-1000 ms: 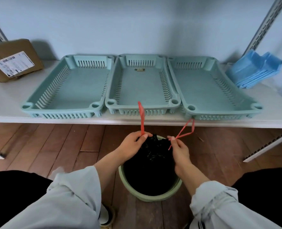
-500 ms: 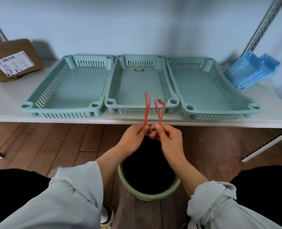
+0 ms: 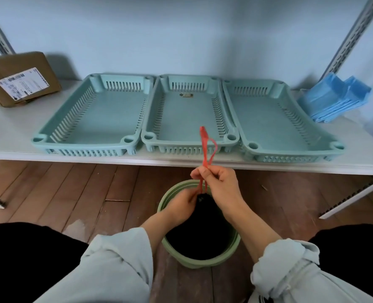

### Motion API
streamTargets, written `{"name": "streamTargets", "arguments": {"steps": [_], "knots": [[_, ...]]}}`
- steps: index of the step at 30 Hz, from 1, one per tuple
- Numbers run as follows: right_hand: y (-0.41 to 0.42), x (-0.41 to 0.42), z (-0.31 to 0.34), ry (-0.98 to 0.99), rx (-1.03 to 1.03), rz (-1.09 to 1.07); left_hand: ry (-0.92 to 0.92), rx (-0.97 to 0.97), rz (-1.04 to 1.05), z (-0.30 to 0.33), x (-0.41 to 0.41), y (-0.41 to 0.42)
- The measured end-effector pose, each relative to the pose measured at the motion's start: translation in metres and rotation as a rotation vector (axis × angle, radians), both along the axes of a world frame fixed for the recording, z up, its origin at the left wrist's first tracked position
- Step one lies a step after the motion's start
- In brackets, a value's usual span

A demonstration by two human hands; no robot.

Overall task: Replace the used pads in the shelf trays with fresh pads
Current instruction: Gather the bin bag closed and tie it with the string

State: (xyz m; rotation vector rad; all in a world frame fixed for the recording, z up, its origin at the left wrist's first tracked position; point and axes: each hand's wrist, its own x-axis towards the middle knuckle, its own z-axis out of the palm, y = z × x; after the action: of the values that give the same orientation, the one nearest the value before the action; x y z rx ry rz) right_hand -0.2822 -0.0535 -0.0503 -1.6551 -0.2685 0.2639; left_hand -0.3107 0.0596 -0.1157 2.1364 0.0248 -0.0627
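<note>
I see right hand point(image 3: 219, 182) pinching red drawstring loops point(image 3: 207, 147) above green bin point(image 3: 176, 256); left hand point(image 3: 181, 204) gripping black bag neck point(image 3: 203, 199). Three trays point(image 3: 89, 119) bare, blue pads point(image 3: 334, 99) on shelf point(image 3: 10, 127).

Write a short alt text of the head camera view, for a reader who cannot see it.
Over a green bin on the floor, the right hand pinches the red drawstrings of a black bag and the left hand grips them lower down. Three trays sit without pads on the white shelf, beside folded blue pads.
</note>
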Motion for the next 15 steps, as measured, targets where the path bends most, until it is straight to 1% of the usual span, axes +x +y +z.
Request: {"name": "streamTargets", "arguments": {"steps": [3, 4, 5, 7, 8, 9, 13, 15], "knots": [[0.003, -0.009, -0.007, 0.020, -0.048, 0.054, 0.173, 0.229, -0.059, -0.021, -0.011, 0.009], [0.001, -0.009, -0.009, 0.019, -0.032, 0.045, 0.171, 0.238, -0.074, -0.020, -0.011, 0.012], [-0.001, -0.006, -0.008, 0.019, 0.000, 0.016, 0.132, 0.191, -0.072, -0.016, -0.009, 0.013], [-0.006, 0.006, -0.006, 0.029, 0.057, -0.042, 0.013, -0.019, -0.015, 0.003, -0.006, 0.014], [-0.007, 0.010, -0.003, 0.039, 0.064, -0.047, -0.017, -0.104, -0.004, 0.012, -0.005, 0.013], [-0.007, 0.012, -0.002, 0.048, 0.056, -0.039, -0.033, -0.146, -0.007, 0.020, -0.002, 0.011], [-0.001, 0.007, 0.001, 0.011, -0.055, 0.035, -0.059, -0.205, -0.019, 0.032, 0.004, -0.002], [0.000, 0.007, 0.006, 0.009, -0.090, 0.033, -0.071, -0.150, -0.043, 0.028, 0.002, -0.004]]}}
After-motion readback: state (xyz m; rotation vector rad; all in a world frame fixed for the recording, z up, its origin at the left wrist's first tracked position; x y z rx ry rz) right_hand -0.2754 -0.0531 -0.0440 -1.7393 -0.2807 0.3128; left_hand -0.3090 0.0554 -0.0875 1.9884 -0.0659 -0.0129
